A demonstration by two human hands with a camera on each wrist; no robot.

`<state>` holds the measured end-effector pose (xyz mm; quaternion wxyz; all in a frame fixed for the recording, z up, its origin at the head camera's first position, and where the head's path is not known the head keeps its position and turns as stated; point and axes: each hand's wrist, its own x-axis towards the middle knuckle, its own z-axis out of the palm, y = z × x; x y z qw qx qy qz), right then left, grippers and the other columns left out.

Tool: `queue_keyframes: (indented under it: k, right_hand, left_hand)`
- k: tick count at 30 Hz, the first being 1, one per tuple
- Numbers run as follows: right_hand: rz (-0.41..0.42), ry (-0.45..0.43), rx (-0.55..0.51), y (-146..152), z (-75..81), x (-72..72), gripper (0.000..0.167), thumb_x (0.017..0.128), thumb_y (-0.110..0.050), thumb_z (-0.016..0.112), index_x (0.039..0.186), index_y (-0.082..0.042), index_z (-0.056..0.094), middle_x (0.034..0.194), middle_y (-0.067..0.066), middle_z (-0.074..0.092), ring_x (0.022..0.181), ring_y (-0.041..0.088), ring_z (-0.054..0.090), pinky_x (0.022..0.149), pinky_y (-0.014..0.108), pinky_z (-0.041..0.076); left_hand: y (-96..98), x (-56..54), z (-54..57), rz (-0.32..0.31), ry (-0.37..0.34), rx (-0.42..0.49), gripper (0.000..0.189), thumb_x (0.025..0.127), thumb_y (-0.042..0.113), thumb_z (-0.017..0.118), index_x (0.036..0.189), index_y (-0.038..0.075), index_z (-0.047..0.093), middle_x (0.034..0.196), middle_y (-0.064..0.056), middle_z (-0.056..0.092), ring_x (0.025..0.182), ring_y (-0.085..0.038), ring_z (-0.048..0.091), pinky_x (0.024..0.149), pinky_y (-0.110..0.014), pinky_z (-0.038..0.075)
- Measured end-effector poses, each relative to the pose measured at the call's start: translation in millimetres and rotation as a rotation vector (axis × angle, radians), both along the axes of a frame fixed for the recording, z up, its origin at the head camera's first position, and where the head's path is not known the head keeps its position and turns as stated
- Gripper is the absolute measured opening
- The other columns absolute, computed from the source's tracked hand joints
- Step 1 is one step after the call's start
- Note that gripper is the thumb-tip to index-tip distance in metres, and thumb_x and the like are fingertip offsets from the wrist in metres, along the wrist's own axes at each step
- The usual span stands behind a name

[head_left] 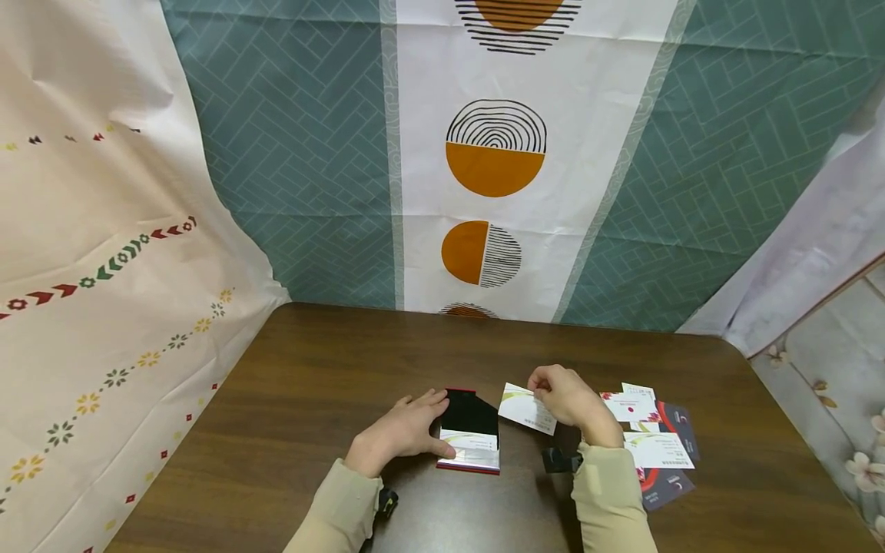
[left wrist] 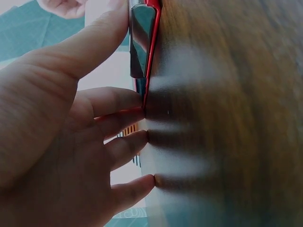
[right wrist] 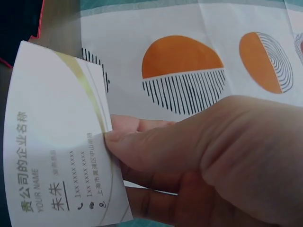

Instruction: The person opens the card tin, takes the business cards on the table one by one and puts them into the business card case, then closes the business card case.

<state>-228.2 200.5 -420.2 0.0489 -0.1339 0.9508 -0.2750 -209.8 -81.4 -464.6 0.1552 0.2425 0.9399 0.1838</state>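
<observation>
A white business card (right wrist: 52, 142) with a yellow-green curve and printed text is pinched at its edge between the thumb and fingers of my right hand (head_left: 568, 395). It is held above the table, to the right of the case in the head view. The card case (head_left: 470, 411) lies unfolded, with a black inner lid, red edges and a white card in its front part. My left hand (head_left: 401, 432) rests at the case's left side. Its thumb lies over the front part, while the spread fingertips (left wrist: 147, 136) touch the table and the case's side.
Several business cards (head_left: 660, 452), white and dark grey with red, lie in a loose overlapping pile right of my right forearm. The brown wooden table (head_left: 332, 361) meets a patterned cloth (head_left: 494, 265) at the back. Another cloth (head_left: 124, 322) hangs at the left.
</observation>
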Motion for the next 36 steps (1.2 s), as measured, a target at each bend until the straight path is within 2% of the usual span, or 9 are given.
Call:
queue_keyframes:
  k: [21,36]
  right_hand:
    - [0.045,0.019,-0.065,-37.7,1.5,-0.7,0.014,0.091,0.004,0.061,0.088,-0.009,0.065,0.078,0.0,0.056,0.072,0.017,0.05,0.066,0.032,0.046]
    - [0.142,0.079,-0.078,-58.2,-2.1,-4.2,0.015,0.09,0.004,0.062,0.087,-0.011,0.063,0.077,-0.003,0.056,0.071,0.015,0.05,0.066,0.032,0.045]
  left_hand:
    - [0.3,0.4,-0.3,0.002,0.003,-0.015,0.087,0.08,0.052,0.076,0.147,0.006,0.045,0.156,-0.006,0.034,0.145,-0.025,0.024,0.114,-0.053,0.02]
    - [0.1,-2.0,0.7,-0.003,0.005,-0.006,0.088,0.08,0.053,0.075,0.148,0.006,0.044,0.156,-0.007,0.034,0.145,-0.026,0.024,0.114,-0.053,0.02]
